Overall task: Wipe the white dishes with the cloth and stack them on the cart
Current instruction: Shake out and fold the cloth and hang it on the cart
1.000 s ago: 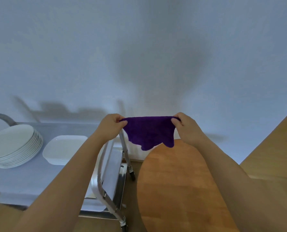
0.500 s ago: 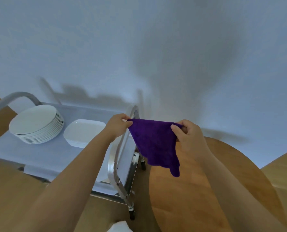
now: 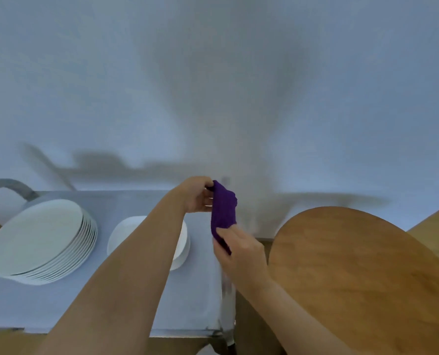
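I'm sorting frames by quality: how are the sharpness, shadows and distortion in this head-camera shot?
Head view: soft overall, with motion blur on the right hand and the cart rail beneath it; the purple cloth shows little texture. Broad grey shadows fall on the wall. Wide-angle distortion stretches the stack of plates and the wooden table.

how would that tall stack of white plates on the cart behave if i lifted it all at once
The stack of white plates is probably heavy: about ten rims show. Smooth glazed edges look slippery and breakable. It sits flat on the cart, so tipping seems unlikely.
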`<act>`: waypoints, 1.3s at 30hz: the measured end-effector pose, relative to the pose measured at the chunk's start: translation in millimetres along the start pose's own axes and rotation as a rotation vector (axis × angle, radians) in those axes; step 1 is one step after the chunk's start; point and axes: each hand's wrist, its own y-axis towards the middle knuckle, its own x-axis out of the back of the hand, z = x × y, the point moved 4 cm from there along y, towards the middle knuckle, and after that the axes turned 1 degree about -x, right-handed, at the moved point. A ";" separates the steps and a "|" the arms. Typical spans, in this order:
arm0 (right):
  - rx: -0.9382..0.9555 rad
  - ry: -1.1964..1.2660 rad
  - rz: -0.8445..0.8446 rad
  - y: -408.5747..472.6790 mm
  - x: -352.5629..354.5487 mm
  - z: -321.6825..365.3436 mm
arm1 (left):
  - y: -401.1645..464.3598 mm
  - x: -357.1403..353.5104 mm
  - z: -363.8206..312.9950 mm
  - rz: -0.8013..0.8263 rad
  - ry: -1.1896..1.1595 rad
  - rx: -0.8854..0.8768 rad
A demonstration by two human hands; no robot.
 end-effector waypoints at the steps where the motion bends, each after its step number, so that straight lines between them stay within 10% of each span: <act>1: -0.005 -0.026 0.085 2.0 -18.0 6.1 | 5.1 10.0 5.0 -0.018 -0.032 0.020; 12: -0.024 -0.392 0.920 0.9 -95.3 6.8 | 54.6 47.7 54.6 -0.225 -0.499 0.119; 18: -0.421 -0.156 0.078 23.0 -57.5 -30.9 | 49.4 36.0 43.8 -0.252 0.261 -0.101; 22: -1.048 0.443 0.298 3.9 -67.0 -72.7 | 34.9 7.4 75.6 0.023 0.294 0.086; 29: -1.339 0.790 0.087 -19.7 -71.0 -81.4 | 32.4 -20.5 90.1 0.122 0.033 0.080; 39: -1.419 1.014 -0.335 -13.5 -17.1 -84.3 | 3.0 -15.1 95.7 -0.014 0.369 -0.353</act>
